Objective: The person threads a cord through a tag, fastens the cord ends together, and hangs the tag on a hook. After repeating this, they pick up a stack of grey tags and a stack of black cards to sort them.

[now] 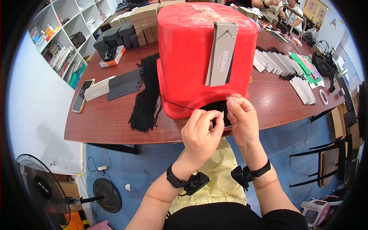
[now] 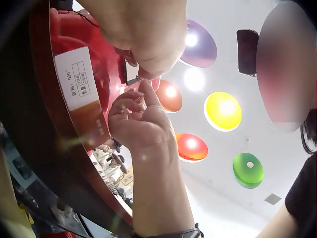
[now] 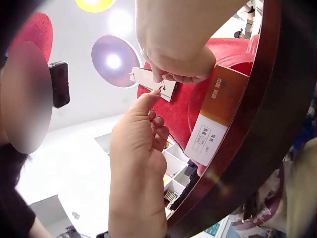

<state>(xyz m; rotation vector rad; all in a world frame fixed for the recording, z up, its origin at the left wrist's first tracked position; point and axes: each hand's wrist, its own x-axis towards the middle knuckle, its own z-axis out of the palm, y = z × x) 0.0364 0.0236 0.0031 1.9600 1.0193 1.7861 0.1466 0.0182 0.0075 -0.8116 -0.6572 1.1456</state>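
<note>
1. Left hand [image 1: 201, 134]: thumb and forefinger pinch the thin black cord [image 1: 177, 104], other fingers curled in. Cord runs off toward 10 o'clock, across the lower side of the red plastic stool [image 1: 203, 57].
2. Right hand [image 1: 244, 120]: just beside the left, thumb and forefinger pinched together at a short bit of the same cord, other fingers bent. Exact hold partly hidden by the fingers.
3. Cord's working part sits between the two sets of fingertips, in front of the stool's arched opening, near the tabletop [image 1: 268, 111] edge.
4. Stool at 12 o'clock from the hands. Grey tags, top one printed "ORIGINALS" [image 1: 220, 57], hang on its near side by a metal hook [image 1: 229, 33].
5. White-and-brown box [image 2: 74, 79], printed label, by the stool; seen from both wrists.
6. 10 o'clock: bundle of black cords [image 1: 145, 94], touching the stool. Beyond it, dark tags [image 1: 124, 84], a pale tag [image 1: 97, 90] and a phone [image 1: 82, 96].
7. 11 o'clock: stacked small cartons [image 1: 145, 23].
8. Between 1 and 2 o'clock: long row of grey tags [image 1: 278, 64]. 2 o'clock: smaller fan of tags [image 1: 303, 91], roll of tape [image 1: 323, 97] just beside.
9. Floor: electric fan [image 1: 44, 188] at 8 o'clock, chair [image 1: 329, 165] at 4.
</note>
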